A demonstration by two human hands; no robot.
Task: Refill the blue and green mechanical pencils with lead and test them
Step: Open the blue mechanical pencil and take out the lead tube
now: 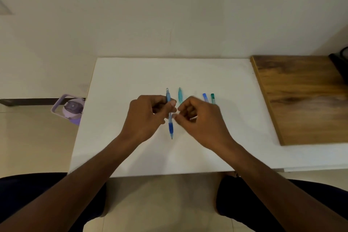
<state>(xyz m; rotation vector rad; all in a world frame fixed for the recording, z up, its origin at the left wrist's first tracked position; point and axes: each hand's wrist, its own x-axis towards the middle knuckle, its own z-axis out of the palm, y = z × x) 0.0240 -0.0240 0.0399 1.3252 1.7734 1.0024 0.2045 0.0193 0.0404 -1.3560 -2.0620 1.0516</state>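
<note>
My left hand (146,117) is closed around the middle of the blue mechanical pencil (170,125), which points toward me with its dark blue grip below my fingers. My right hand (200,118) pinches a small pale piece right beside the pencil's barrel; what the piece is I cannot tell. The green mechanical pencil (179,94) lies on the white sheet (122,84) just behind my hands, its lower part hidden by my right hand. Two small lead cases, one blue (205,97) and one green (212,98), lie to the right, partly covered by my right hand.
A wooden board (301,96) lies on the table's right side, with a dark object (340,62) at its far corner. A lilac water bottle (72,109) stands on the floor left of the table. My knees sit under the near edge.
</note>
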